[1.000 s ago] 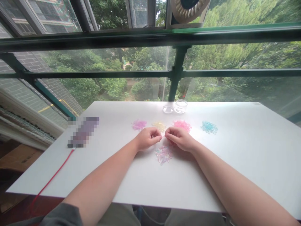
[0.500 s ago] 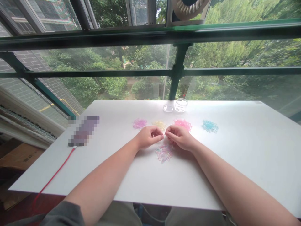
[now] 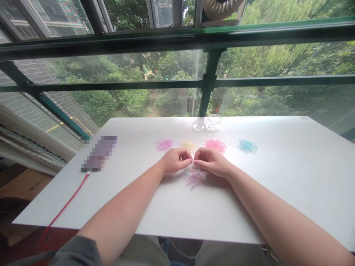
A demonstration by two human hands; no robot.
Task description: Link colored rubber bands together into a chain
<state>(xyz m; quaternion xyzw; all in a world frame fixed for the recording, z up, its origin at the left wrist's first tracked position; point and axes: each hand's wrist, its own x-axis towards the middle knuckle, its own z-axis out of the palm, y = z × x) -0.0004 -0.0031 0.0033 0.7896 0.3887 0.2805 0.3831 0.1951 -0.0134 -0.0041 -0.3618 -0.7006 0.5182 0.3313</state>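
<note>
My left hand (image 3: 177, 161) and my right hand (image 3: 212, 161) meet above the table, thumb and finger of each pinched closed and nearly touching. Whatever lies between the fingertips is too small to make out. Just below them is a mixed pile of small, thin, loop-like pieces (image 3: 193, 180) in pink, purple and teal. Behind the hands lie sorted piles of similar pieces: a purple pile (image 3: 164, 144), a yellow pile (image 3: 188, 145), a pink pile (image 3: 215, 145) partly covered by my right hand, and a teal pile (image 3: 247, 146) farther right.
A clear round jar (image 3: 213, 123) and a clear round lid (image 3: 198, 126) stand at the far edge of the white table (image 3: 291, 177). At the left lies a pixelated dark object (image 3: 99, 153) with a red cable (image 3: 68, 201) running off the edge. Green railing (image 3: 210, 79) rises behind.
My right hand has shifted slightly left, its fingertips drawing closer to those of the left. The left hand stays almost in place. The view tilts a little.
</note>
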